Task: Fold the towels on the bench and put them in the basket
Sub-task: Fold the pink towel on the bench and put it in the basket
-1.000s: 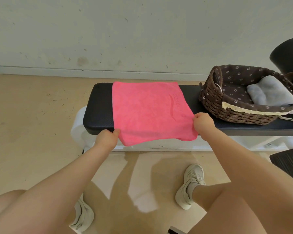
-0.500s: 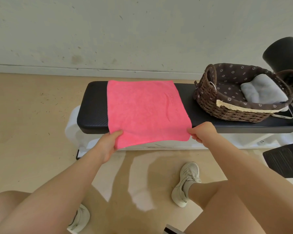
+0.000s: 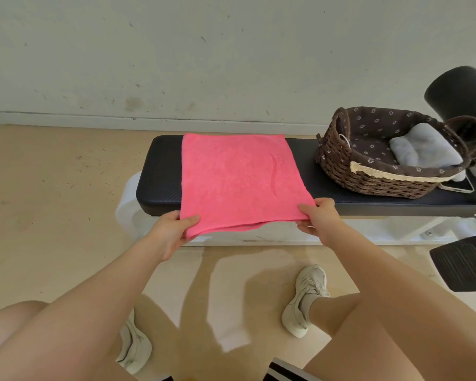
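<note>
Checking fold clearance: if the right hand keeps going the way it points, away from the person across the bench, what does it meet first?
Probably nothing: the right hand crosses bare bench; the basket sits further right.

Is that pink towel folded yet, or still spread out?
Spread: the pink towel lies flat across the bench, each hand pinching a near corner.

Left hand (image 3: 168, 232): arm extended forward, thumb on top, fingers curled under, pinching. Right hand (image 3: 320, 219): arm extended forward, thumb and fingers likewise pinching.
</note>
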Demonstrator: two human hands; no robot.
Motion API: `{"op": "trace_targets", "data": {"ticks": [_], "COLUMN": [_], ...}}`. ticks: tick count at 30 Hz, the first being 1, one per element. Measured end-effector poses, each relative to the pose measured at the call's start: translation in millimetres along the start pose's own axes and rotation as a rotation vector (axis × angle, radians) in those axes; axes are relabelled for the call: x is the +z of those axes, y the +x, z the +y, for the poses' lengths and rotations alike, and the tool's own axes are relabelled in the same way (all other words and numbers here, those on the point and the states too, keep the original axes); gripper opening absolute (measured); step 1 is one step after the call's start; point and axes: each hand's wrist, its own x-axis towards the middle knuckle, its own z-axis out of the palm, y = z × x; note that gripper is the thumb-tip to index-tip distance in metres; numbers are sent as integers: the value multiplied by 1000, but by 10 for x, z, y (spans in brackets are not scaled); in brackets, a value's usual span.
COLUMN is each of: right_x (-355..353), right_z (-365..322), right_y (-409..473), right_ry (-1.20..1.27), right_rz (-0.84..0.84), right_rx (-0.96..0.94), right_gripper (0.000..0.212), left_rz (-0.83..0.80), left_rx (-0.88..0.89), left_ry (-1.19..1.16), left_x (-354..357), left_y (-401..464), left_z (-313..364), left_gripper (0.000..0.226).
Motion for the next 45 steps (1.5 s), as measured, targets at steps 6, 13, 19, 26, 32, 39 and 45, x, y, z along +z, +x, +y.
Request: {"op": "trace_targets", "data": {"ticks": [6,13,19,26,32,39,45], "right_x": [-129,-307,-386,-442,-351,-157,126], "right_z": [-58,-61,-113,-163,-299,-642,-937], "right_y": [-240,-479,-605,-584,-471,58,702], "right_ry": [-33,3,-60,-328,-349,-92,-244], "right_rz": [-114,-236,-277,-354,-135,-98,56], "right_rx": [-83,-11,17,-200,-350,-322,-298], "right_gripper": [37,26,21,41,22,20,48], "left_rz": [152,190,42,52,153,-13,46], "left_rx": [52,190,114,221,537,352,276], "left_ry": [189,336,451,1141,1180,507,335], "left_x": [-15,-114,-117,-104,-72,-151,32], "left_y": [-142,-414,-606,-619,-413,131,725], "left_z": [92,209,307,375,587,1007,1268], "left_gripper": [13,19,14,57,13,27,22]}}
